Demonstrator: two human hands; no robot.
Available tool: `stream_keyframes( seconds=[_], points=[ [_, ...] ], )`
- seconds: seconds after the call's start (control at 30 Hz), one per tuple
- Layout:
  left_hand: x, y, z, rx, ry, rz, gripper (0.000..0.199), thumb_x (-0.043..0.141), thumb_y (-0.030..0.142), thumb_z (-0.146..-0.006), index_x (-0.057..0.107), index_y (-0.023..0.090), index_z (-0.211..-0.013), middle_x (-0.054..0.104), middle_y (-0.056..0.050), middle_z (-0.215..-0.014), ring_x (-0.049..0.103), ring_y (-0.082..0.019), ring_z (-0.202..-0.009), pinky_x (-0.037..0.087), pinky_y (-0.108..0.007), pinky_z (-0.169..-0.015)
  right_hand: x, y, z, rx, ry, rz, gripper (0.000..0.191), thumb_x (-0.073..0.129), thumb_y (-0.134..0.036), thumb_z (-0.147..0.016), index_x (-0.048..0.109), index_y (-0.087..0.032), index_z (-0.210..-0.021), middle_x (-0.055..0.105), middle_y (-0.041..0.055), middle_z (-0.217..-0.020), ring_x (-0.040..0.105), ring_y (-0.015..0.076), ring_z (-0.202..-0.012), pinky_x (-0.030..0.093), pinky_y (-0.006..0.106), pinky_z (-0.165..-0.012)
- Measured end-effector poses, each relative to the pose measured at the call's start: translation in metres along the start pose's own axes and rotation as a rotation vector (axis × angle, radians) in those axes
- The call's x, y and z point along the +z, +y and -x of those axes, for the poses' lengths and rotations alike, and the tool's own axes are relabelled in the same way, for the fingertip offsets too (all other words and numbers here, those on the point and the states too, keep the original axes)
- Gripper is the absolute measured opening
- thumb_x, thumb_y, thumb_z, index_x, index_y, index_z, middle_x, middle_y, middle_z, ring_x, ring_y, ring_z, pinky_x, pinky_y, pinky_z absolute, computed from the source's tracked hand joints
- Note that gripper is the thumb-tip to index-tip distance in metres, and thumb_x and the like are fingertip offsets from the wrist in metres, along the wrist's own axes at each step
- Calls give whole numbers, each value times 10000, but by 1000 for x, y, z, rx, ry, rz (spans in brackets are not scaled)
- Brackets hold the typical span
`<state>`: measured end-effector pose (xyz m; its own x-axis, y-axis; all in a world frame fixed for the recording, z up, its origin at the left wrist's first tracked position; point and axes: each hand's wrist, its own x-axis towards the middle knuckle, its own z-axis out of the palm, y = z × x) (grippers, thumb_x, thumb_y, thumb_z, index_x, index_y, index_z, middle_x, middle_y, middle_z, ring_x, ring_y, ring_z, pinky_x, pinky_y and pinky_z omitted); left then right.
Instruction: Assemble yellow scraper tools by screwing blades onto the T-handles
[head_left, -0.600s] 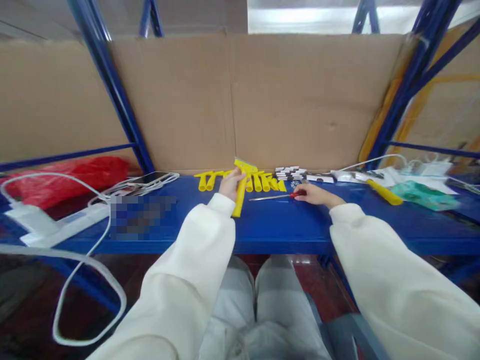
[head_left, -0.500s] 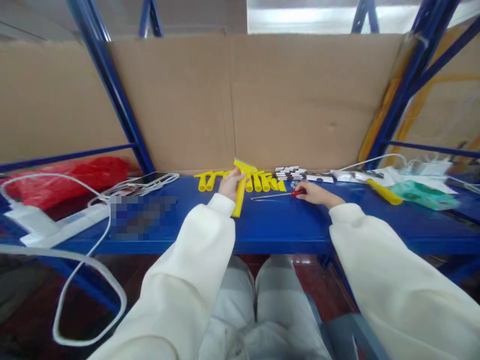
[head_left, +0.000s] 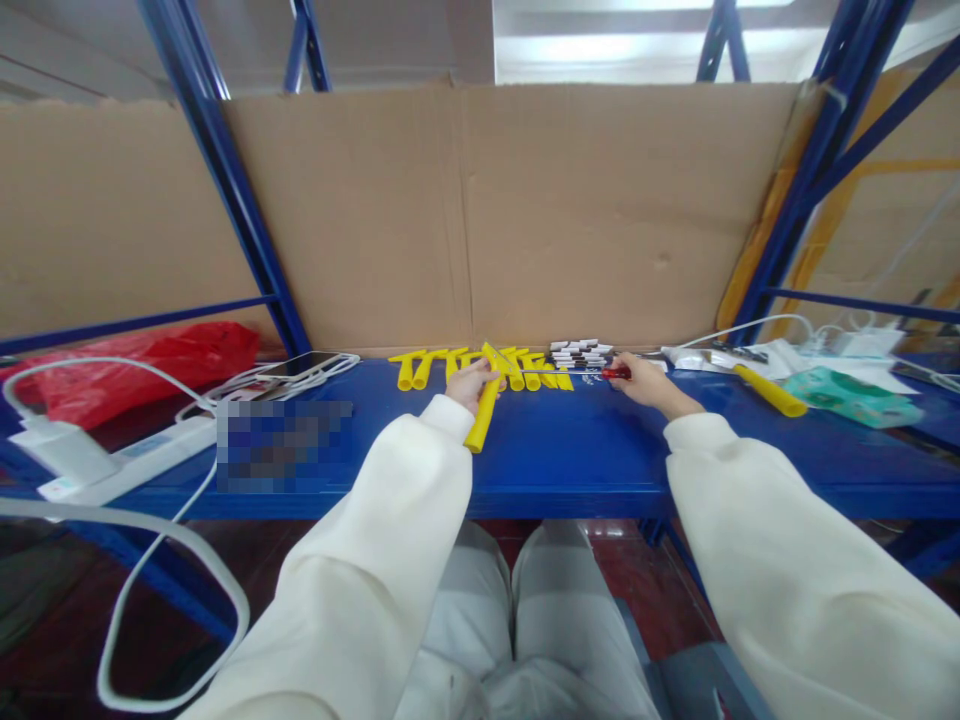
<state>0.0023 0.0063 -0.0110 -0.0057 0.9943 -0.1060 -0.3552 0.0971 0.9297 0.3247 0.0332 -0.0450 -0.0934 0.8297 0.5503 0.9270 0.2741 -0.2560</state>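
Observation:
My left hand (head_left: 468, 385) is closed around a yellow scraper (head_left: 481, 420), its round handle slanting down toward the front of the bench and its wide head tilted up. My right hand (head_left: 642, 382) grips the red handle of a screwdriver (head_left: 559, 373). The long metal shaft points left, level, and its tip is at the scraper's head; whether it touches is too small to tell. Behind my hands more yellow scrapers (head_left: 421, 370) lie in a row. Beside them sit stacked black-and-white pieces (head_left: 577, 353) and a few small metal bits (head_left: 592, 377).
At left on the blue bench (head_left: 585, 450) are a red plastic bag (head_left: 150, 365), white cables and a power strip (head_left: 161, 455). On the right lie a single yellow handle (head_left: 772, 390) and a green packet (head_left: 855, 397). A cardboard panel (head_left: 585, 220) stands behind.
My right hand has raised the screwdriver off the bench, bringing its tip to the scraper's head. My left hand has turned the scraper slightly.

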Motion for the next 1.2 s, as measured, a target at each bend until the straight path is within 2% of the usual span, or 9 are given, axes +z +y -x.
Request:
stream_keyframes(
  seconds=[0.17, 0.33, 0.47, 0.63, 1.03, 1.2],
  points=[
    [0, -1, 2, -2, -33, -67, 703, 689, -19, -724, 548, 174, -1386, 739, -115, -1093, 717, -150, -655, 493, -170, -459, 0, 2, 1, -15, 99, -120, 122, 632, -266, -759, 597, -227, -870, 709, 35, -767, 634, 210, -693, 493, 339, -679],
    [2, 0, 6, 15, -56, -111, 738, 711, -16, -699, 541, 175, -1391, 734, -139, -1118, 703, -137, -618, 502, -172, -464, 2, -4, 1, -110, 115, -250, 119, 613, -298, -779, 594, -224, -871, 702, 44, -777, 631, 202, -700, 503, 322, -654],
    [4, 0, 9, 14, -71, -99, 681, 661, -48, -716, 567, 149, -1360, 742, -122, -1084, 660, -103, -537, 479, -170, -429, 1, -7, 1, -123, 99, -226, 120, 620, -306, -774, 584, -229, -858, 704, 54, -806, 635, 208, -708, 508, 333, -672],
    [5, 0, 11, 3, -78, -82, 644, 654, -55, -720, 585, 121, -1336, 741, -116, -1038, 656, -109, -530, 464, -180, -407, 0, -9, 2, -126, 92, -205, 112, 617, -293, -778, 571, -234, -862, 711, 57, -845, 648, 217, -744, 518, 352, -716],
    [7, -1, 12, 12, -55, -78, 611, 649, -65, -736, 613, 154, -1306, 727, -106, -1091, 660, -107, -539, 454, -184, -405, -1, -13, 3, -109, 50, -196, 94, 604, -258, -777, 561, -233, -856, 709, 51, -858, 656, 216, -776, 522, 352, -750],
    [6, -2, 10, 20, -59, -80, 660, 677, -63, -706, 609, 164, -1322, 713, -116, -1153, 673, -116, -558, 455, -189, -407, -1, -11, 3, -112, 54, -192, 100, 617, -281, -790, 575, -233, -867, 715, 47, -848, 652, 212, -757, 523, 350, -739]
  ],
)
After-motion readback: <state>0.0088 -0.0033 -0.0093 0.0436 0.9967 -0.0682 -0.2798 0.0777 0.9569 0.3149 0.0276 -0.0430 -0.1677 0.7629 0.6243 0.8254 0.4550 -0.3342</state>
